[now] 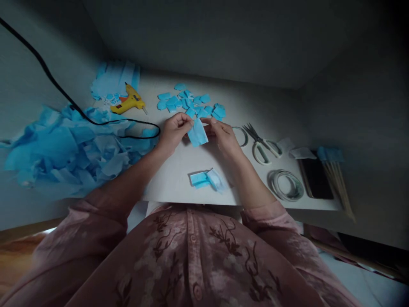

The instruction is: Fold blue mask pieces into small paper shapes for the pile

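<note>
Between my two hands, above the white tabletop [169, 179], is a small blue fabric piece [198, 135]. My left hand [175, 129] pinches its upper left corner between thumb and fingers. My right hand [223, 133] is at its upper right edge, thumb and forefinger close together; whether those fingertips grip it is hard to make out. Nearer to me lie some folded blue and white fabric scraps [204, 179]. Just beyond my hands, several cut blue fabric pieces [188, 101] are spread over the table.
At left lies a heap of blue scraps [89, 145], with a yellow glue gun [130, 100] and stacked face masks [116, 79] behind. A black cord [47, 70] loops near my left wrist. Rightward are scissors [262, 143], tape rolls [285, 185], a dark phone [316, 179] and thin sticks [338, 183].
</note>
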Demonstrator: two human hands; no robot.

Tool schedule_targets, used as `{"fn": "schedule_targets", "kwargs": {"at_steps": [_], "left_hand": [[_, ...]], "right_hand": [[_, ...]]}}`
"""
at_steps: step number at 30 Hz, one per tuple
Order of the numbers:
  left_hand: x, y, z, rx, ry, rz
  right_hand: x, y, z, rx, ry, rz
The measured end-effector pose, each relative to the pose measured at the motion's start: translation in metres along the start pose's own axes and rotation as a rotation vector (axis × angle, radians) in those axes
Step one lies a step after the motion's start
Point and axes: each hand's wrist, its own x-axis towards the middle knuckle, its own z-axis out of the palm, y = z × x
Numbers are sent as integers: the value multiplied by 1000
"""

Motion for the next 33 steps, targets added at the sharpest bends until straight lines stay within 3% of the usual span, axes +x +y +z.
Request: {"fn": "schedule_targets", "kwargs": {"at_steps": [5, 9, 12, 15, 19, 26, 29, 33], "left_hand": [[3, -10, -2, 31, -13, 58], [10, -20, -8, 7, 2, 130], [10, -18, -11, 177, 21, 284], [4, -9, -9, 433, -51, 457], [-3, -1, -5, 551, -123, 519], [1, -5, -8, 409, -53, 440], [3, -10, -6, 107, 4, 209], [4, -12, -3, -270, -39, -148]], "right_hand": [[0, 1, 0, -126, -54, -45], [2, 2, -1, -131, 41, -102], [5, 2, -4, -85, 106, -83], [5, 0, -5, -52, 133, -55], [3, -1, -5, -11, 111, 0], [5, -4, -6, 47, 135, 77], [6, -7, -10, 30, 186, 28], [5, -6, -11, 5, 154, 0]]}}
